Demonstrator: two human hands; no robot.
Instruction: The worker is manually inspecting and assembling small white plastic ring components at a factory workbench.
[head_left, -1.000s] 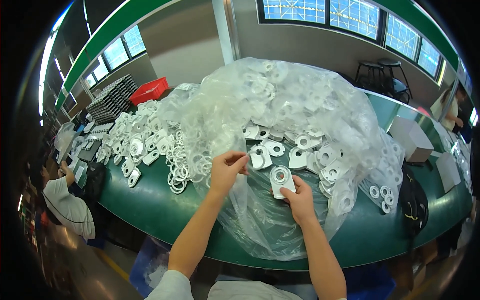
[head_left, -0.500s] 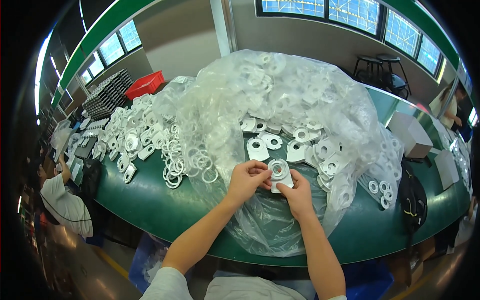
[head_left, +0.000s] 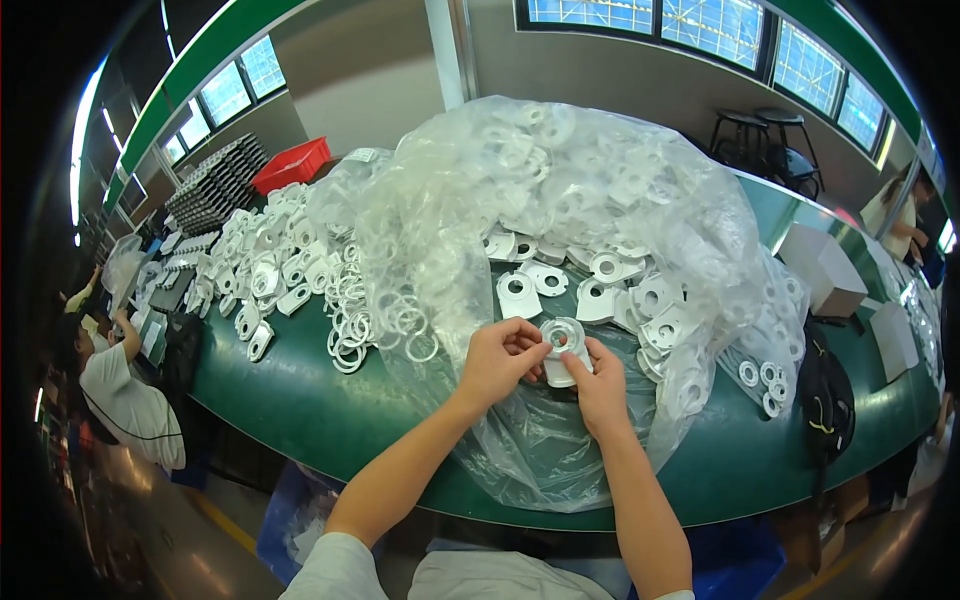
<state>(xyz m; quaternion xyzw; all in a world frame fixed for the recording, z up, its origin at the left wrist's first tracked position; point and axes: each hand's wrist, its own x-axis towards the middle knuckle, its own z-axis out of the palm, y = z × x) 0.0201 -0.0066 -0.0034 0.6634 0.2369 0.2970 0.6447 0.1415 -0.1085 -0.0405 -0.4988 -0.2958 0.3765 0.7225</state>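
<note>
Over the bagged pile's near edge, I hold a white plastic part (head_left: 554,373) with a round, ring-shaped end and a squarish lower body. My right hand (head_left: 600,388) grips its right side, thumb across the front. My left hand (head_left: 500,362) is closed, with thumb and fingertips pinched at the left edge of the round end. Whether a separate ring lies on that end is too small to tell. Just beyond my hands lie similar white parts (head_left: 517,296) with round holes, spilling from a large clear plastic bag (head_left: 440,210).
Loose white rings (head_left: 350,356) and more white parts (head_left: 265,282) cover the green table (head_left: 290,400) to the left. A red bin (head_left: 292,166) and stacked dark trays (head_left: 215,185) stand behind. Several small rings (head_left: 770,374), a black bag (head_left: 826,395) and white boxes (head_left: 820,270) are rightward. Another person (head_left: 130,400) works at far left.
My right thumb has moved up over the part's front, near the round end. The left fingertips have shifted slightly along its left edge. Both hands stay in nearly the same place.
</note>
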